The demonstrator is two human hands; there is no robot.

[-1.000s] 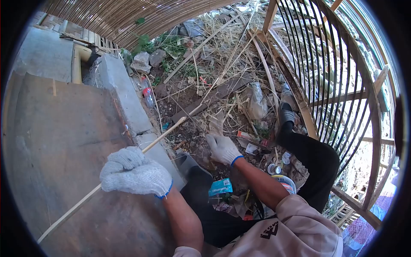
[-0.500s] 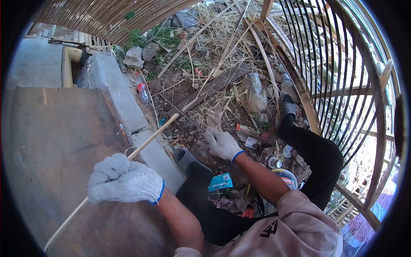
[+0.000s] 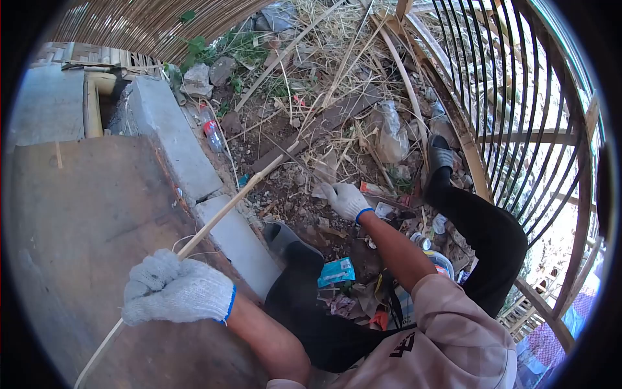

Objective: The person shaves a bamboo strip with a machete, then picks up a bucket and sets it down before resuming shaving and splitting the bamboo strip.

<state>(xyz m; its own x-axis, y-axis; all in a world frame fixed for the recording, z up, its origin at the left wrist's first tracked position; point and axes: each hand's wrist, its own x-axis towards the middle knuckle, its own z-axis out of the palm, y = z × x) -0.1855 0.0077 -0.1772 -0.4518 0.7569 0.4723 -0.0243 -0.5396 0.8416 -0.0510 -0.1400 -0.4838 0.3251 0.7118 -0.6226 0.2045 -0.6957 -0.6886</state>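
My left hand, in a white knitted glove with a blue cuff, is closed around a long pale bamboo stick. The stick slants from the lower left, over the brown board, up toward the straw-littered ground. In my right hand, gloved the same way, is the near end of a long, thin, dark blade-like tool. Its far part crosses the stick near the stick's upper end in this view. The grip is hidden by the fingers.
A worn brown board lies on the left beside concrete blocks. A plastic bottle, a blue packet and a clear plastic bag litter the ground. My slippered feet frame the work; a slatted bamboo frame curves along the right.
My right hand has moved slightly right with the dark tool. My left hand has shifted slightly down and left with the stick. The view has turned a little.
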